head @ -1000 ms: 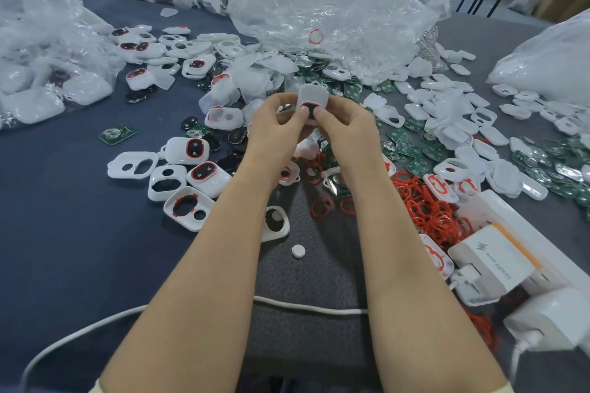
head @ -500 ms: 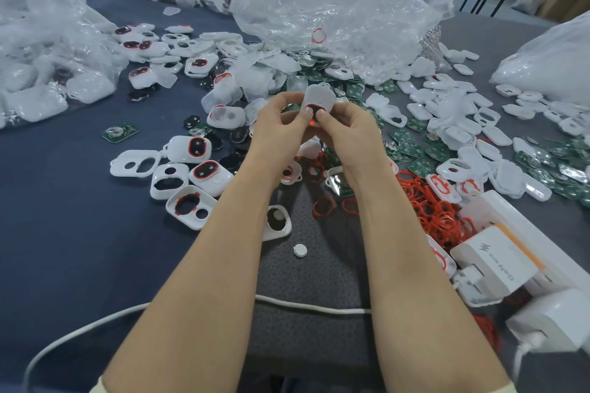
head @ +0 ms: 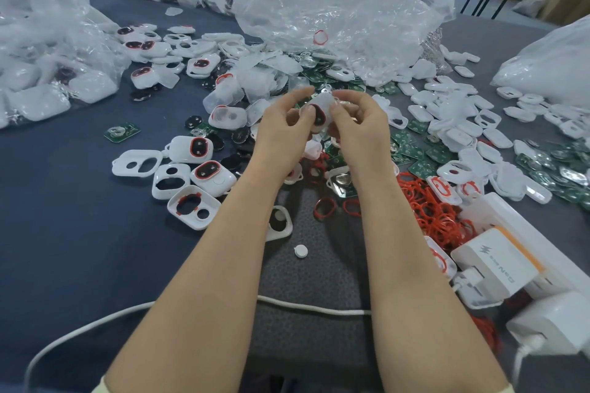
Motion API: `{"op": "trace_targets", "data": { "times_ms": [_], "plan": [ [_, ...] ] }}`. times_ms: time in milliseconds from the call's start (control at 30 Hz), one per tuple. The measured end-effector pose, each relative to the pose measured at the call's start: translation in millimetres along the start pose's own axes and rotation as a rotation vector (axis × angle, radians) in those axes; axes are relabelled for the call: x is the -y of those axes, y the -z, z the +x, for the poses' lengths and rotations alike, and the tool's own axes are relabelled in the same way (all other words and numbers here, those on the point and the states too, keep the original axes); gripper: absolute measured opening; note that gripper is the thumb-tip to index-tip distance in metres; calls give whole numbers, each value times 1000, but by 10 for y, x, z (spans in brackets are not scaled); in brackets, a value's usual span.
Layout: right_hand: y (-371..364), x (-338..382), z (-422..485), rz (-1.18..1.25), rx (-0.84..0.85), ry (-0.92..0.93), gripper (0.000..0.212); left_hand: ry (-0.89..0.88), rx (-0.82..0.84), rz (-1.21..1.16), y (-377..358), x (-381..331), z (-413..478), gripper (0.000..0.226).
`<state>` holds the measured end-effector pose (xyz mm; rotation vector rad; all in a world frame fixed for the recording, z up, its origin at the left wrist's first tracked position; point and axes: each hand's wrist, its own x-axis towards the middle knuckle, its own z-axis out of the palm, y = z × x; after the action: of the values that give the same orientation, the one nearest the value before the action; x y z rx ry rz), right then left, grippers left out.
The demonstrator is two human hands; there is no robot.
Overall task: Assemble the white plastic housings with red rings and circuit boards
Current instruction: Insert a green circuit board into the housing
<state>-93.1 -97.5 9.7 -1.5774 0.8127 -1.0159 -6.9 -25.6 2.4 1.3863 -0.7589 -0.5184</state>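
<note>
A white plastic housing (head: 321, 105) with a red-ringed dark window is held up above the table's middle. My left hand (head: 281, 131) pinches its left side with thumb and fingers. My right hand (head: 359, 124) pinches its right side, thumb on the face. Loose red rings (head: 431, 201) lie in a heap to the right of my right forearm. Green circuit boards (head: 415, 153) are scattered behind and right of my hands. Assembled housings (head: 212, 174) and empty white shells (head: 137, 163) sit to the left.
Crumpled clear plastic bags (head: 335, 3) fill the back and left. A white power strip with chargers (head: 504, 262) sits at the right. A white cable (head: 306, 306) runs under my forearms. A small white button (head: 300, 250) lies between my arms.
The housing has tilted in my fingers, its red-ringed window now turned more toward me. Both hands stay at the same spot.
</note>
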Motion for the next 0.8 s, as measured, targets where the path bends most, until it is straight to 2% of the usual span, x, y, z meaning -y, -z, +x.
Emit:
{"op": "trace_targets", "data": {
  "times_ms": [100, 233, 400, 500, 667, 800],
  "plan": [
    [-10, 8, 0, 168, -25, -90, 7, 69, -41, -107, 30, 3, 10, 41],
    [-51, 10, -10, 241, 1, -99, 10, 64, -72, -69, 41, -6, 15, 30],
    [-78, 8, -15, 209, 64, -84, 13, -36, -122, 38, 28, -21, 18, 11],
    [-81, 4, -14, 199, 90, -74, 12, -45, -127, 60, 23, -23, 21, 11],
    [-69, -21, 7, 85, 114, -58, 15, -7, -149, -42, 29, -15, 18, 9],
    [-93, -21, -19, 24, 143, -30, 15, -42, -220, 84, 21, 28, 65, 12]
  ]
}}
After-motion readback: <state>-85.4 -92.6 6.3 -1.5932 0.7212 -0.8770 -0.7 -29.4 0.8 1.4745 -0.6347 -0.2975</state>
